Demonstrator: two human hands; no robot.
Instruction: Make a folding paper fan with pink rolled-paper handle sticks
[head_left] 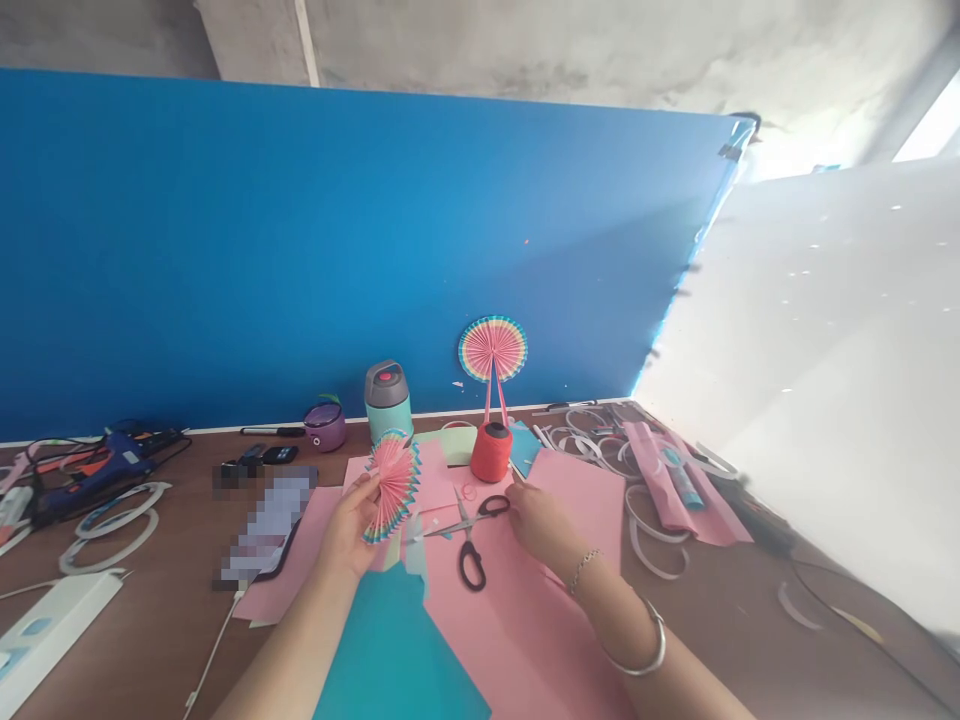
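Note:
My left hand (354, 520) grips a half-round pleated paper fan (395, 485), pink with a yellow and blue-green edge, by its gathered middle. My right hand (544, 520) is closed just beside a red spool of thread (491, 455); a thin pale sliver shows at its fingertips, too small to name. Beside those fingers, black-handled scissors (466, 530) lie with their blades apart on pink paper (517, 610). A finished round paper fan (493, 350) with two pink sticks stands upright behind the spool, against the blue panel.
Blue paper (397, 650) lies at the front. On the left are a phone (274, 530), a power strip (56, 640), a glue gun (105, 475) and a purple pot (325, 427). A mint flask (388, 405) stands at the back. White paper strips (652, 530) curl on the right.

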